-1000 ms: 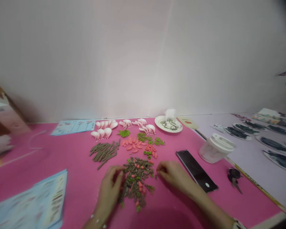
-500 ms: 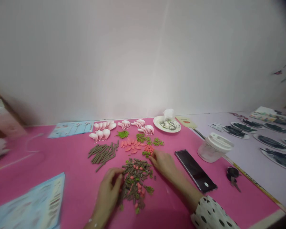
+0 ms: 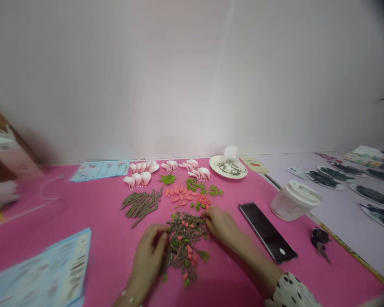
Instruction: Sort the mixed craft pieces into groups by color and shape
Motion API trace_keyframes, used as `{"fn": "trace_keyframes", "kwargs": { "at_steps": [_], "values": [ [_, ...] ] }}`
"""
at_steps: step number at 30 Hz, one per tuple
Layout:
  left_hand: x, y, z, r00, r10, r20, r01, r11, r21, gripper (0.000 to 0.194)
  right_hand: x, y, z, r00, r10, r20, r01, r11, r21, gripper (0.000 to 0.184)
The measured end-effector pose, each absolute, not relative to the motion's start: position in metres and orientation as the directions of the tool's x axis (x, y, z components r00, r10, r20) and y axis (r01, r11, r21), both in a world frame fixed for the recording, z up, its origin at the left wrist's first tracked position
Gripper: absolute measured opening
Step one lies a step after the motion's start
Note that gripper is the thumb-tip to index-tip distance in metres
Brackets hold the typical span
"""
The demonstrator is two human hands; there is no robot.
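While the left hand (image 3: 147, 256) and right hand (image 3: 222, 226) touch a heap of green, brown and coral craft pieces (image 3: 184, 247) on the pink table top (image 3: 92, 213), fingers curled, any grip hidden, a careless sweep could spill pieces into the sorted coral petals (image 3: 179, 194) just above

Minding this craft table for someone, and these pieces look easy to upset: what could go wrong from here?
The right hand is at the top edge of the mixed pile, close to the coral pieces and green rings, so a slip could scatter them together. The left hand against the pile might push brown sticks across the pink table. The black phone beside the right forearm might get nudged.
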State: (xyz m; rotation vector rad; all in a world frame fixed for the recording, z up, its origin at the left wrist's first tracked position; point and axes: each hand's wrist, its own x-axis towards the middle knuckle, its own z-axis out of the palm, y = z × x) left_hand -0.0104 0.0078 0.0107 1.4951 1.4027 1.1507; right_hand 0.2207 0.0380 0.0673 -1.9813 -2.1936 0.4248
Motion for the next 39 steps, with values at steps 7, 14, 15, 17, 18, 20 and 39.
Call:
{"fn": "trace_keyframes", "kwargs": {
  "at_steps": [7,14,15,17,18,20,39],
  "values": [
    [-0.011,0.008,0.01,0.025,0.997,0.073,0.293,-0.078,0.953,0.029,0.222,0.043,0.067,-0.086,0.992,-0.088,0.948,0.054,-0.314,0.026],
    [-0.011,0.008,0.01,0.031,0.997,0.073,0.296,-0.079,0.952,0.03,0.211,0.05,0.068,-0.113,0.985,-0.129,0.939,0.063,-0.337,0.023],
    [-0.011,0.008,0.01,0.031,0.997,0.072,0.296,-0.078,0.952,0.03,0.21,0.05,0.068,-0.111,0.984,-0.136,0.94,0.059,-0.337,0.022],
    [-0.011,0.008,0.01,0.035,0.997,0.069,0.295,-0.076,0.952,0.029,0.209,0.051,0.068,-0.105,0.983,-0.148,0.94,0.049,-0.337,0.02],
    [-0.011,0.008,0.01,0.039,0.997,0.066,0.294,-0.074,0.953,0.029,0.208,0.05,0.068,-0.101,0.983,-0.152,0.94,0.044,-0.339,0.019],
    [-0.011,0.008,0.01,0.045,0.997,0.062,0.295,-0.073,0.953,0.029,0.208,0.049,0.069,-0.09,0.984,-0.156,0.937,0.031,-0.349,0.017],
    [-0.01,0.008,0.011,0.013,0.995,0.1,0.293,-0.099,0.951,0.025,0.196,0.018,0.088,-0.694,0.696,-0.182,-0.522,-0.662,-0.538,0.034]
  ]
}}
